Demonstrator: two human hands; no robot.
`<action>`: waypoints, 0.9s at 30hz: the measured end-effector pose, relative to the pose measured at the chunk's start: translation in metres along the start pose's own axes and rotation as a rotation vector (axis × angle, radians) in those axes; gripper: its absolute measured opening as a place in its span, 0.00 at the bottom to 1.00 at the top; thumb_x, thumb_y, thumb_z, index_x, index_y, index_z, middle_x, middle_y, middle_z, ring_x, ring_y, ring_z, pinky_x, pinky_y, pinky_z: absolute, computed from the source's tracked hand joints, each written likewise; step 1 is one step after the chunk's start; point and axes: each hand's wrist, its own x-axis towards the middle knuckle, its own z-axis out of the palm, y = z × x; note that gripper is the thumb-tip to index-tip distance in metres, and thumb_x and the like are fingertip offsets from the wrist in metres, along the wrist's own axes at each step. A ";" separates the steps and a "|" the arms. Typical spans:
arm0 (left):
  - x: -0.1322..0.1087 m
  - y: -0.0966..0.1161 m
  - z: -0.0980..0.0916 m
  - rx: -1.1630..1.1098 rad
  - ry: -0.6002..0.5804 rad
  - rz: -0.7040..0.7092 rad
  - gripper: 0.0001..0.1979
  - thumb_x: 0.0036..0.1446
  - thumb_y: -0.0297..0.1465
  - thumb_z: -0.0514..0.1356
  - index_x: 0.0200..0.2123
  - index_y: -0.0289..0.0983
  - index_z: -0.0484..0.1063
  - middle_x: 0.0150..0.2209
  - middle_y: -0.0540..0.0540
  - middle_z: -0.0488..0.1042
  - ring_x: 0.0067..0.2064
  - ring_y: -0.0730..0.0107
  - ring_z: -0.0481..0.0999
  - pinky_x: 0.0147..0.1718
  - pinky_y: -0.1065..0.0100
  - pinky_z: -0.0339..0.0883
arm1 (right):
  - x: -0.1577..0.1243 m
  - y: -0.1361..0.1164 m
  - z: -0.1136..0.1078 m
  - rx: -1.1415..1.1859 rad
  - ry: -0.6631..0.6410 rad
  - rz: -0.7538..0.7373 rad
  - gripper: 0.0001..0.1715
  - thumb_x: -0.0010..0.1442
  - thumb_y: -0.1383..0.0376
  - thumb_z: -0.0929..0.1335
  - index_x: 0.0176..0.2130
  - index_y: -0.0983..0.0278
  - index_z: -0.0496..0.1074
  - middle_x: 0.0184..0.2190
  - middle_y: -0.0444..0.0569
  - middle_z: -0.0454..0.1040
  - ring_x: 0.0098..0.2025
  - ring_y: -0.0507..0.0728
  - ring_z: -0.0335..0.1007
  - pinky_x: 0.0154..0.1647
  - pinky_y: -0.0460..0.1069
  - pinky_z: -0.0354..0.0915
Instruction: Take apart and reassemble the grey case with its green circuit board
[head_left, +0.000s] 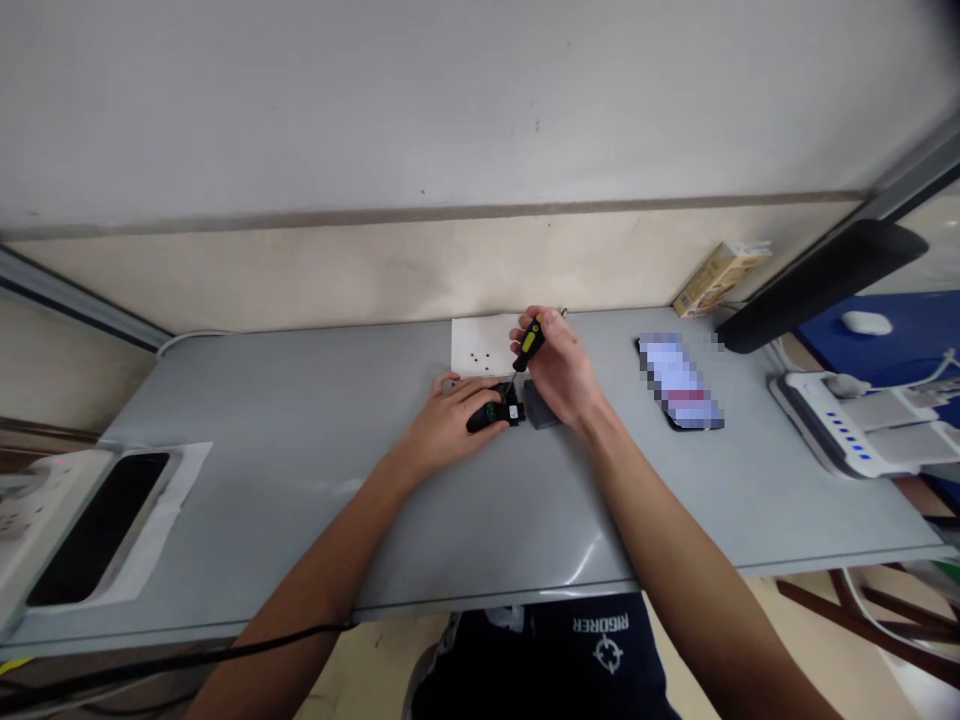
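Note:
My left hand (457, 415) is closed around a small black device (489, 410) with a bit of green circuit board and a white label showing, pressed to the grey table. My right hand (561, 365) grips a black and yellow screwdriver (530, 343), tilted so that its thin shaft points down at the device. Whether the tip sits in a screw is too small to tell. Beside the device, partly under my right hand, lies a dark grey block-like piece (538, 408). Several tiny dark screws (480, 358) lie on a white sheet of paper (463, 335) behind my hands.
To the right lies a phone (679, 382) with a lit, blurred screen. Beyond it are a white power strip (840, 425), a long black cylinder (825, 285) and a small box (720, 278). At left, a dark-screened phone (101, 525) rests on paper near a white socket block (45, 510).

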 end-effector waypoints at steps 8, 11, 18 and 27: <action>0.001 0.002 -0.002 -0.008 -0.037 -0.009 0.12 0.68 0.42 0.61 0.50 0.44 0.73 0.62 0.46 0.75 0.61 0.60 0.75 0.66 0.51 0.50 | -0.002 0.002 0.006 -0.211 0.045 -0.087 0.25 0.59 0.44 0.73 0.34 0.57 0.61 0.22 0.35 0.53 0.21 0.48 0.49 0.21 0.46 0.53; 0.001 0.002 -0.002 -0.010 -0.040 -0.014 0.12 0.68 0.42 0.61 0.50 0.44 0.73 0.62 0.46 0.75 0.61 0.59 0.75 0.66 0.51 0.51 | 0.000 -0.001 0.005 -0.151 -0.008 -0.050 0.26 0.63 0.38 0.66 0.40 0.57 0.70 0.23 0.39 0.58 0.23 0.49 0.54 0.25 0.48 0.59; 0.001 0.002 -0.001 0.007 -0.038 -0.024 0.12 0.68 0.41 0.61 0.50 0.44 0.73 0.63 0.45 0.74 0.60 0.58 0.75 0.66 0.50 0.50 | -0.003 -0.006 0.001 -0.009 -0.045 0.036 0.16 0.57 0.53 0.76 0.35 0.58 0.70 0.39 0.44 0.72 0.39 0.52 0.73 0.42 0.50 0.70; 0.001 0.001 -0.002 0.007 -0.049 -0.013 0.12 0.68 0.42 0.60 0.50 0.43 0.73 0.62 0.44 0.74 0.60 0.58 0.75 0.66 0.50 0.51 | 0.002 -0.004 -0.001 -0.168 0.041 -0.049 0.29 0.60 0.42 0.71 0.31 0.57 0.55 0.21 0.35 0.49 0.19 0.48 0.43 0.20 0.46 0.49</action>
